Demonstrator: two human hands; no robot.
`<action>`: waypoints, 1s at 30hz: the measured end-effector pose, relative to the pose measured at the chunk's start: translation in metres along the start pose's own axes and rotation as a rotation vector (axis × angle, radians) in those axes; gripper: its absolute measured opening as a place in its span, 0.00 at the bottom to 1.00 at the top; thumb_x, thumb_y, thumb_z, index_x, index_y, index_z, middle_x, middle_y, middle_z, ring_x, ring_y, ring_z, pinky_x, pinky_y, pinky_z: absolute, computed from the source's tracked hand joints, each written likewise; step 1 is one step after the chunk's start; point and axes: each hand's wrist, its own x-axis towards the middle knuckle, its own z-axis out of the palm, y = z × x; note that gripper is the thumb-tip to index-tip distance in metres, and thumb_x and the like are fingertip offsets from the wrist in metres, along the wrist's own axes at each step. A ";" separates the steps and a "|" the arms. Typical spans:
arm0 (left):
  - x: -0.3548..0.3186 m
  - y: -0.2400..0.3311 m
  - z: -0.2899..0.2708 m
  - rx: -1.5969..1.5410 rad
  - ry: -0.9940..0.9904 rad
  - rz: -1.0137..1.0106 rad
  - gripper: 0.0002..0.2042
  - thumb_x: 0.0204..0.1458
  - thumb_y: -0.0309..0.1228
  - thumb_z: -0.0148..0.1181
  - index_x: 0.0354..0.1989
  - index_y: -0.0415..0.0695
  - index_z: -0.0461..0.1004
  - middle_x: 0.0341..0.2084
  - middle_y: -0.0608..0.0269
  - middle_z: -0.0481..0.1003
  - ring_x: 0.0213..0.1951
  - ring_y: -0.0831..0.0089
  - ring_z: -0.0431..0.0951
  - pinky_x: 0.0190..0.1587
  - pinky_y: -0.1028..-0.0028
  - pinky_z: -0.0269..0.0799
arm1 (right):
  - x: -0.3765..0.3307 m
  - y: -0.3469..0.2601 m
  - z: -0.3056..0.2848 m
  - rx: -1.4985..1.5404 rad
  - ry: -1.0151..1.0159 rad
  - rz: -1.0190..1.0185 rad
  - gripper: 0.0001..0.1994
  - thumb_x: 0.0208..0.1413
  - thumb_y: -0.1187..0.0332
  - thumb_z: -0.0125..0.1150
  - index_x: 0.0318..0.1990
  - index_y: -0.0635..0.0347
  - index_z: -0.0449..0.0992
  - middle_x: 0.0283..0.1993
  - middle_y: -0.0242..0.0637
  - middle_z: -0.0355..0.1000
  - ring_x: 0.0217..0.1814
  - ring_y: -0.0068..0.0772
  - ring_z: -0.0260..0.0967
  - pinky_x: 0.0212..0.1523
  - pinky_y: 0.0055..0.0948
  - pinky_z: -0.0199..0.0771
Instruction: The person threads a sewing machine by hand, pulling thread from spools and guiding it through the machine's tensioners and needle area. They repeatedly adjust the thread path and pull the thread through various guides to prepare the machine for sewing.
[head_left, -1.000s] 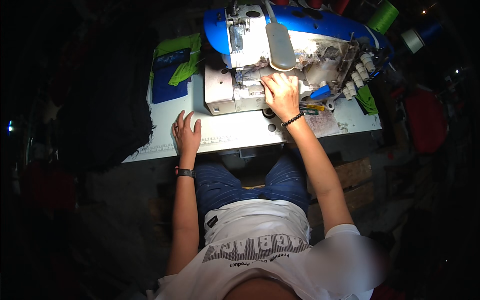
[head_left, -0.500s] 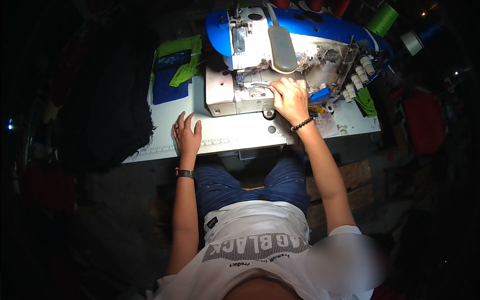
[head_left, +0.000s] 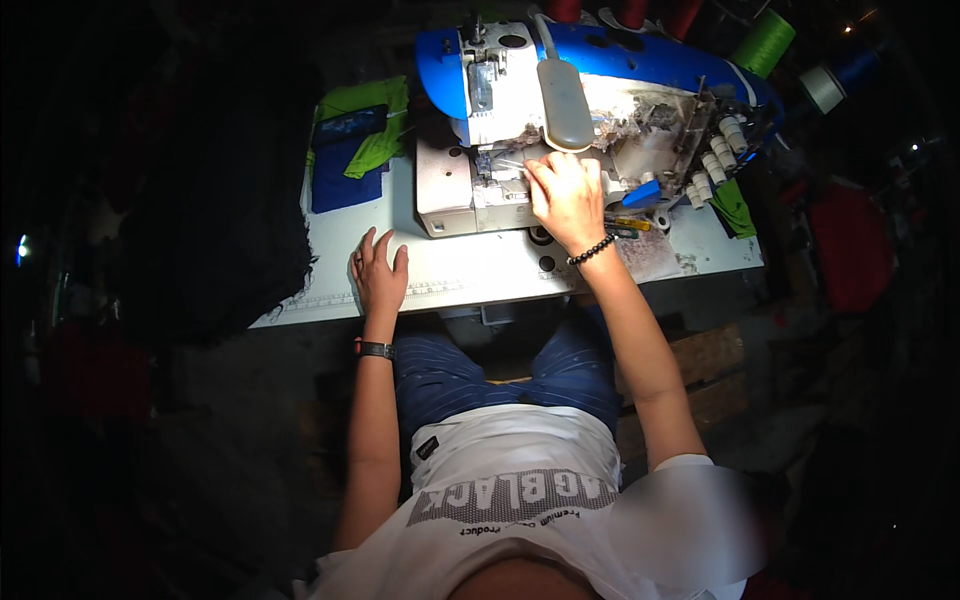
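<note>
A blue and white overlock sewing machine [head_left: 630, 62] stands on a white table [head_left: 470, 275]. My right hand [head_left: 568, 200] is over the front of the machine, below the grey lamp head [head_left: 566, 105]. Its fingers are closed on thin metal tweezers [head_left: 510, 164], whose tips point left into the needle and looper area. Whether the tips grip a thread is too small to see. My left hand [head_left: 380, 275] lies on the tabletop left of the machine, fingers apart, holding nothing.
Green cloth [head_left: 378, 150] and blue cloth [head_left: 345, 188] lie at the table's left, with a dark phone [head_left: 350, 125] on them. Dark fabric [head_left: 230, 230] hangs over the left edge. Thread cones [head_left: 765, 42] stand behind the machine. A yellow-handled tool [head_left: 632, 224] lies right of my right wrist.
My right hand has shifted slightly left and turned more upright, with the tweezers still in it. My left hand stays on the table; the whole view has shifted a little.
</note>
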 end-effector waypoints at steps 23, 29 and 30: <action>-0.003 -0.002 0.000 -0.073 0.132 0.045 0.17 0.54 0.36 0.62 0.52 0.48 0.75 0.55 0.58 0.70 0.54 0.58 0.72 0.60 0.63 0.62 | -0.055 -0.006 -0.055 0.656 -0.622 0.361 0.07 0.56 0.73 0.60 0.38 0.66 0.80 0.29 0.36 0.71 0.29 0.28 0.67 0.32 0.25 0.67; 0.075 0.108 -0.071 -0.663 0.149 0.171 0.07 0.50 0.28 0.65 0.37 0.42 0.81 0.30 0.61 0.80 0.29 0.68 0.80 0.34 0.75 0.74 | -0.159 -0.043 -0.032 0.486 -0.493 0.610 0.07 0.56 0.72 0.60 0.39 0.65 0.80 0.29 0.43 0.71 0.30 0.41 0.70 0.34 0.31 0.69; 0.090 0.115 -0.064 -0.612 0.130 0.135 0.07 0.50 0.30 0.65 0.37 0.44 0.81 0.30 0.61 0.79 0.31 0.69 0.81 0.33 0.75 0.74 | -0.166 -0.055 -0.034 0.505 -0.483 0.660 0.07 0.57 0.72 0.60 0.39 0.65 0.80 0.31 0.44 0.72 0.31 0.41 0.71 0.34 0.31 0.69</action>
